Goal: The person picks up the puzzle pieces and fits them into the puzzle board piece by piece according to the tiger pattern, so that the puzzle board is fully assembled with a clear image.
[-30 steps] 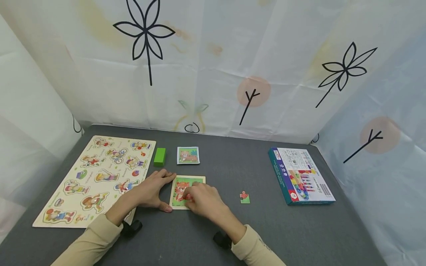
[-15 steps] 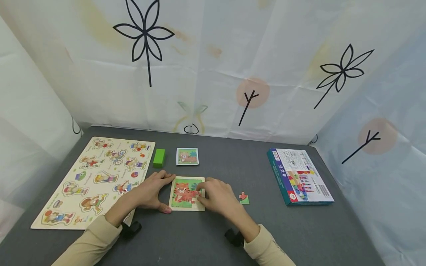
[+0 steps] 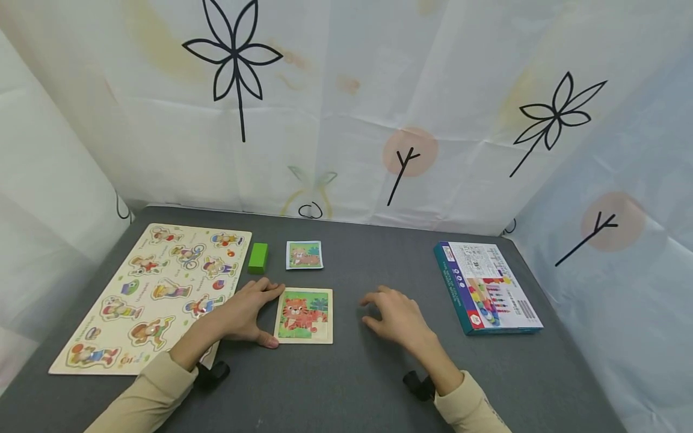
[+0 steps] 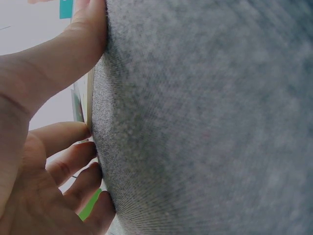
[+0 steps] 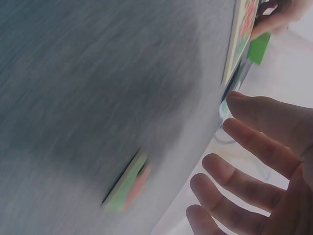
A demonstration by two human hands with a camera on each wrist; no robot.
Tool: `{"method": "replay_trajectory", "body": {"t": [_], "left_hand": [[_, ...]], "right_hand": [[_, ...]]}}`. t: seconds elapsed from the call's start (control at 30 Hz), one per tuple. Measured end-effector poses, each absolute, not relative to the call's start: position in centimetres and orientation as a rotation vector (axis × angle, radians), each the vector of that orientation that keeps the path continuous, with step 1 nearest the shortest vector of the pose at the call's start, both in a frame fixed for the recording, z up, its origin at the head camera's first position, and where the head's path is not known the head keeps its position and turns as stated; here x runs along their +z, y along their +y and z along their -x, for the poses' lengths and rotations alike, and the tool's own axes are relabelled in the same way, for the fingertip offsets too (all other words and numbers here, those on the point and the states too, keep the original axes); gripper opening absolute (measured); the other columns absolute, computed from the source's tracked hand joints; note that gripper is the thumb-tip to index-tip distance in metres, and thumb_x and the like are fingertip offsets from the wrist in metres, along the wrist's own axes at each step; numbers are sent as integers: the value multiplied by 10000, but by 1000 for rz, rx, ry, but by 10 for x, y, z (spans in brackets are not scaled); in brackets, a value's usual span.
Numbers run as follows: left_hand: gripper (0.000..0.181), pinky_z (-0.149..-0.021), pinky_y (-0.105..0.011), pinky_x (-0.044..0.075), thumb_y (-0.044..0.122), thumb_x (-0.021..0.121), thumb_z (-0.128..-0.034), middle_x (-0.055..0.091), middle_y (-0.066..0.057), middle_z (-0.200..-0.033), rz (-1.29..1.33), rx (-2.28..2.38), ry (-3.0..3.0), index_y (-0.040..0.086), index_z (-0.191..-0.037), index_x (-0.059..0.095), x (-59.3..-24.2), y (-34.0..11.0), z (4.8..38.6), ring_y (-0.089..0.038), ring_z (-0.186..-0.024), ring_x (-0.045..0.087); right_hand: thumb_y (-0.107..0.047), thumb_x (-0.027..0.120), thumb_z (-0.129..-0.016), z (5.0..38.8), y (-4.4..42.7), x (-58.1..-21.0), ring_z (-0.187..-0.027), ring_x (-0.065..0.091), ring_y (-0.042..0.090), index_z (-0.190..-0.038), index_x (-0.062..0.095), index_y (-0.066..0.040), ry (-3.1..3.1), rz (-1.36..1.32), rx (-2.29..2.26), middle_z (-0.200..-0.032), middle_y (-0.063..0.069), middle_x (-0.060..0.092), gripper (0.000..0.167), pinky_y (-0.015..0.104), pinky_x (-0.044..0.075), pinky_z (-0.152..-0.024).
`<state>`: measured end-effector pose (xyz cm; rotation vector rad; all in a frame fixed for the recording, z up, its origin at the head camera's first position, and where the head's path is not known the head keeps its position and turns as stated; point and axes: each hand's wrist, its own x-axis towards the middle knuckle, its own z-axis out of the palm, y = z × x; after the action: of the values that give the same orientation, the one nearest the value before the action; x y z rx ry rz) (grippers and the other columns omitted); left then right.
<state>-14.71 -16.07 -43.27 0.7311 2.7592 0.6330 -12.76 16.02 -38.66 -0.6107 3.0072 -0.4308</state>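
A small square jigsaw puzzle point(image 3: 296, 311) with a red tiger on green lies flat on the grey table, its lower right corner showing pale bare board. My left hand point(image 3: 246, 310) rests at its left edge, thumb at the near corner and index finger at the far one. To the right, my right hand point(image 3: 397, 316) is over the table with loosely bent fingers, touching nothing. In the right wrist view, a loose green and red puzzle piece point(image 5: 126, 188) lies on the table below those fingers. The head view does not show this piece; the right hand covers that spot.
Left of the puzzle lies a large cream board point(image 3: 146, 304) with cartoon figures. A green block point(image 3: 258, 258) and a small picture card point(image 3: 304, 255) are behind the puzzle. A flat box point(image 3: 489, 287) lies at the right. White printed cloth point(image 3: 346, 114) hangs behind the table.
My right hand has left the puzzle and moved right, to above the loose piece. More of the tiger picture now shows. The left hand stays at the puzzle's left edge.
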Motion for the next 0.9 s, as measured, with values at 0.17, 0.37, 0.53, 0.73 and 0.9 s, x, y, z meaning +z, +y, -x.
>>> {"method": "replay_trajectory", "body": {"t": [0.17,0.37,0.53,0.73,0.9], "left_hand": [[1126,-1044,-554,469,556,930,-647,523,-170,-1413,-731,629,2762,15,-1521,468,-433,-162,147,-349,-1270,513],[1127,-1047,-558,466,562,926,-649,520,-168,-1413,-718,625,2754,18,-1522,467,-432,-162,147,-344,-1265,512],[1133,-1052,-557,465,565,926,-648,520,-164,-1412,-713,626,2750,19,-1525,462,-432,-161,147,-339,-1264,508],[1127,-1054,-553,465,554,931,-647,525,-160,-1410,-718,639,2753,14,-1521,467,-433,-161,147,-334,-1263,505],[1121,-1050,-549,469,551,930,-649,527,-161,-1409,-719,636,2756,15,-1519,470,-434,-161,147,-330,-1256,505]], "right_hand": [[-179,851,-833,128,179,-386,-923,686,278,-1084,782,-121,2998,516,-425,-1081,105,720,267,474,570,-708],[-178,858,-825,127,193,-388,-896,643,217,-1118,779,-129,2932,445,-407,-1076,94,713,308,426,545,-705],[-198,864,-819,127,197,-391,-865,611,171,-1111,777,-135,2903,415,-382,-1058,75,710,311,384,523,-696],[-191,868,-812,126,199,-391,-873,619,164,-1064,777,-136,2899,402,-396,-1037,56,711,274,403,539,-714],[-202,859,-824,124,204,-390,-887,625,160,-1045,775,-131,2892,432,-428,-1033,56,713,246,416,554,-742]]}}
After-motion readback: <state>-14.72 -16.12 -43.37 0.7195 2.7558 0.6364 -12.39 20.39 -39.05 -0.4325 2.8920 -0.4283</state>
